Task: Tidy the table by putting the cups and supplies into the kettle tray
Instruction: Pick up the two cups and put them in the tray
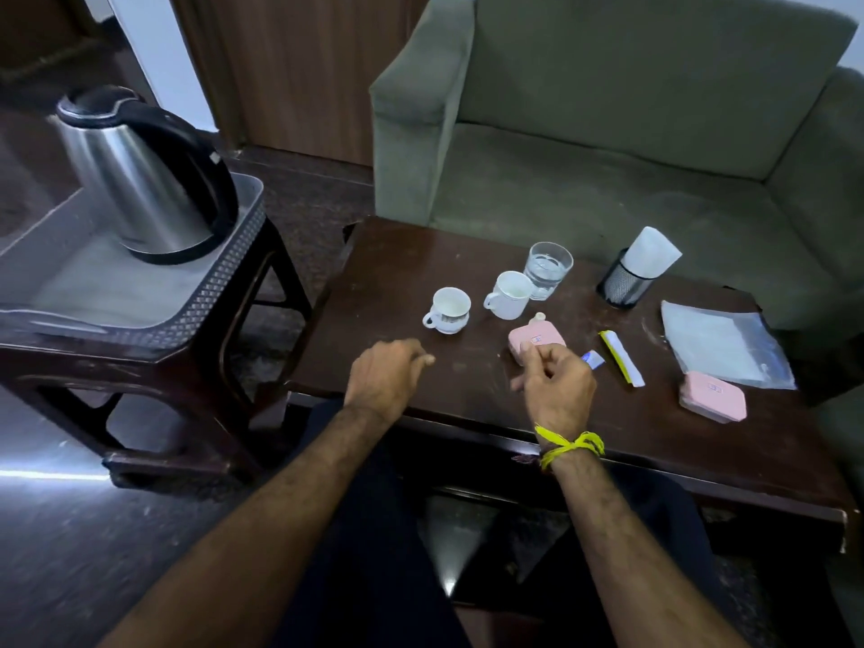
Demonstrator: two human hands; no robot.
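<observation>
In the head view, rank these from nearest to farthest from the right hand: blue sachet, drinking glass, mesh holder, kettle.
1. Blue sachet, just right of the right hand.
2. Drinking glass, beyond it.
3. Mesh holder, far right.
4. Kettle, in the tray on the left.

Both bare forearms reach forward from the near edge. The left hand (pixel 385 367) lies palm down, fingers loosely curled and holding nothing. The right hand (pixel 556 376) is raised a little — its fingers curled inward, thumb and forefinger pinched together — with a yellow thread (pixel 568 445) tied round the wrist.
</observation>
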